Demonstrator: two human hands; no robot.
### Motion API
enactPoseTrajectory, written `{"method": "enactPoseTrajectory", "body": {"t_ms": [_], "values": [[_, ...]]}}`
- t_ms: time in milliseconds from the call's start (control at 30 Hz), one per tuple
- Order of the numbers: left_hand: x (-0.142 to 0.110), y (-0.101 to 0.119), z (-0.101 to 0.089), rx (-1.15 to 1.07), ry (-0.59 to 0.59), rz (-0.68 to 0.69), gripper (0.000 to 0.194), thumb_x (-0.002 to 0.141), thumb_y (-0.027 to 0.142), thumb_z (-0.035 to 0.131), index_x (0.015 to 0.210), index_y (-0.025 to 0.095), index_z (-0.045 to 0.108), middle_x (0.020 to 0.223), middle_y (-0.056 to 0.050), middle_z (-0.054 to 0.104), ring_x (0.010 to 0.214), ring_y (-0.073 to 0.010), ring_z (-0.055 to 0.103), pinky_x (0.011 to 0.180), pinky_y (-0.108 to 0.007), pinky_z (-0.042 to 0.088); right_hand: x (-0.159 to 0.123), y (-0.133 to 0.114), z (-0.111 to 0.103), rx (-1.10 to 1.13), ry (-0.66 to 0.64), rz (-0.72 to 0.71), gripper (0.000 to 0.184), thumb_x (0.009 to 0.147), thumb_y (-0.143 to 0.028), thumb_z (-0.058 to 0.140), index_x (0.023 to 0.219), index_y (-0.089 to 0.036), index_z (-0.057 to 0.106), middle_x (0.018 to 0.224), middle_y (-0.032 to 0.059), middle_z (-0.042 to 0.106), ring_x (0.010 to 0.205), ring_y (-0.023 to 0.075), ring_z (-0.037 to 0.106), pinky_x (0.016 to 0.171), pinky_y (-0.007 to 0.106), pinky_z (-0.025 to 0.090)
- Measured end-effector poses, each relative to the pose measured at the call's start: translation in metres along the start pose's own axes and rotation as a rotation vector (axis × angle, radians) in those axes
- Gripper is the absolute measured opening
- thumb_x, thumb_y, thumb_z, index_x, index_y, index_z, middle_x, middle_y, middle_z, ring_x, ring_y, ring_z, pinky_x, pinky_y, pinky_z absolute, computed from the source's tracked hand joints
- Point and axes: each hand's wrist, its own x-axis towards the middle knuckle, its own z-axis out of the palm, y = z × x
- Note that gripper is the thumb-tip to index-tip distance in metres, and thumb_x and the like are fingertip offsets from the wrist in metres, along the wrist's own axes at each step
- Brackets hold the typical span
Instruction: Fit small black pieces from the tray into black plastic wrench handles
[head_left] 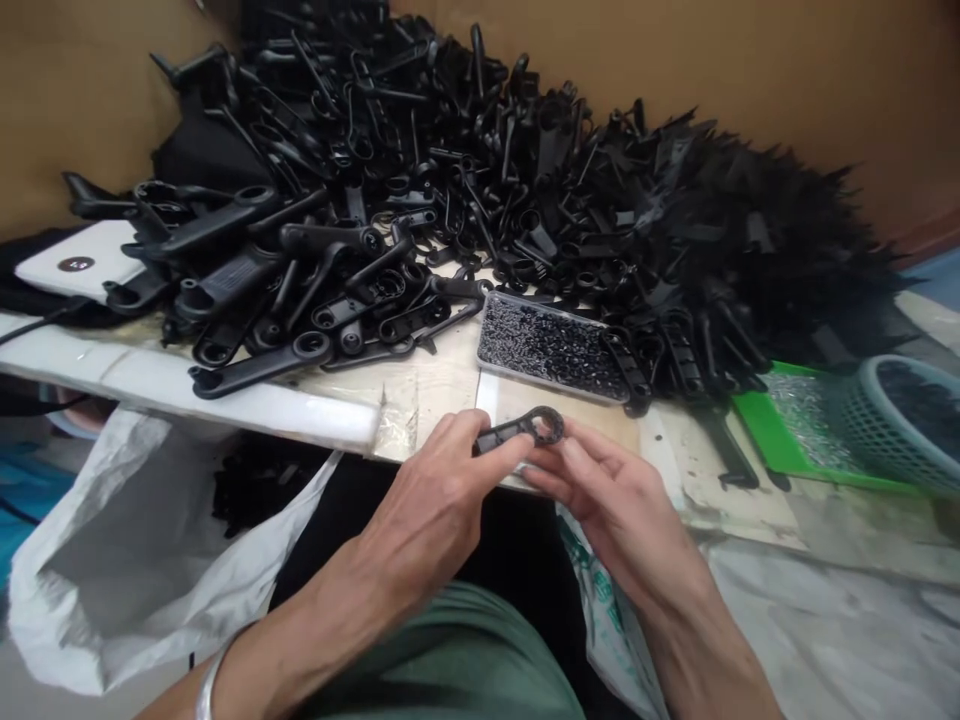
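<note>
Between my hands, just over the table's front edge, is a black plastic handle (517,430) with a ring-shaped end pointing right. My left hand (439,480) is closed on its narrower part, thumb along the near side. At the ring end, the fingers of my right hand (611,485) are pinched together against the rim; whether a small part sits between them is hidden. Straight ahead lies a clear plastic box (551,345) with small metal pieces on its left and small black pieces on its right.
A large heap of black plastic handles (450,150) covers the back of the table (442,385). To the right are a green tray (780,440) of small shiny pieces and a blue-grey basket (885,420). A white device (79,260) lies left; an open white sack (150,560) hangs below.
</note>
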Motion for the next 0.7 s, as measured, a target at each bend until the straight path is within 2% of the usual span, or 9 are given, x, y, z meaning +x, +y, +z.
{"method": "enactPoseTrajectory", "body": {"t_ms": [167, 333, 400, 567, 700], "values": [[-0.001, 0.005, -0.001, 0.105, -0.077, 0.026, 0.055, 0.086, -0.003, 0.029, 0.130, 0.028, 0.042, 0.115, -0.008, 0.045, 0.095, -0.0189, 0.048, 0.077, -0.034, 0.051, 0.004, 0.001, 0.000, 0.104, 0.017, -0.026, 0.020, 0.087, -0.024, 0.070, 0.104, -0.014, 0.071, 0.111, 0.0102, 0.068, 0.098, 0.0189, 0.065, 0.086, 0.024, 0.055], [0.000, 0.003, -0.001, 0.186, -0.134, 0.032, 0.062, 0.084, -0.005, 0.032, 0.134, 0.030, 0.039, 0.119, -0.007, 0.045, 0.095, -0.0174, 0.049, 0.079, -0.032, 0.051, 0.005, 0.004, -0.001, 0.117, 0.060, -0.035, 0.021, 0.081, -0.024, 0.075, 0.101, -0.016, 0.072, 0.107, 0.0089, 0.069, 0.091, 0.0180, 0.067, 0.083, 0.025, 0.057], [0.001, 0.003, 0.001, 0.206, -0.107, 0.040, 0.062, 0.084, -0.005, 0.031, 0.135, 0.031, 0.037, 0.119, -0.008, 0.045, 0.096, -0.0179, 0.050, 0.077, -0.031, 0.052, 0.006, 0.002, 0.000, 0.100, 0.078, -0.022, 0.025, 0.080, -0.026, 0.076, 0.103, -0.016, 0.072, 0.108, 0.0085, 0.069, 0.087, 0.0171, 0.068, 0.082, 0.025, 0.056], [0.002, -0.002, 0.008, 0.218, 0.060, 0.134, 0.061, 0.085, -0.003, 0.031, 0.139, 0.026, 0.032, 0.113, -0.010, 0.047, 0.094, -0.0213, 0.051, 0.070, -0.032, 0.052, 0.008, -0.002, 0.004, 0.077, 0.085, -0.065, 0.032, 0.078, -0.029, 0.078, 0.106, -0.016, 0.071, 0.103, 0.0077, 0.070, 0.082, 0.0166, 0.068, 0.080, 0.027, 0.056], [0.007, -0.005, 0.016, 0.284, 0.078, 0.221, 0.058, 0.085, -0.003, 0.030, 0.137, 0.022, 0.036, 0.110, -0.012, 0.049, 0.087, -0.0207, 0.052, 0.063, -0.030, 0.051, 0.009, 0.001, 0.001, 0.049, 0.112, -0.107, 0.029, 0.080, -0.028, 0.076, 0.106, -0.018, 0.071, 0.101, 0.0060, 0.070, 0.079, 0.0162, 0.068, 0.077, 0.028, 0.056]]}}
